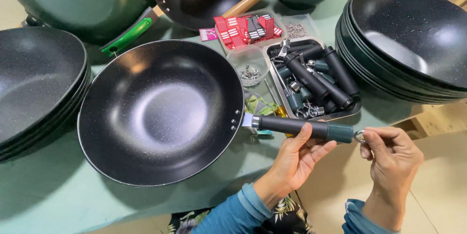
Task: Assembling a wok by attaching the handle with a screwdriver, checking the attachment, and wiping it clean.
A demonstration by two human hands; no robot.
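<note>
Both hands, left (296,158) and right (389,153), grip smooth cylindrical handle (304,127) of speckled wok (160,112).

Wok (160,112) on table (44,195), handle tray (352,110) right (stacked pans (408,39) beyond)

left hand (296,158) grips wok handle (304,128) | right hand (391,158) pinches end ring (359,136)

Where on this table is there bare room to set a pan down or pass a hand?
Bare table shows only along the near edge, left of and below the wok. Behind it pans crowd together. To its right the handle tray, small tubs and the bowl stack fill the surface.
</note>
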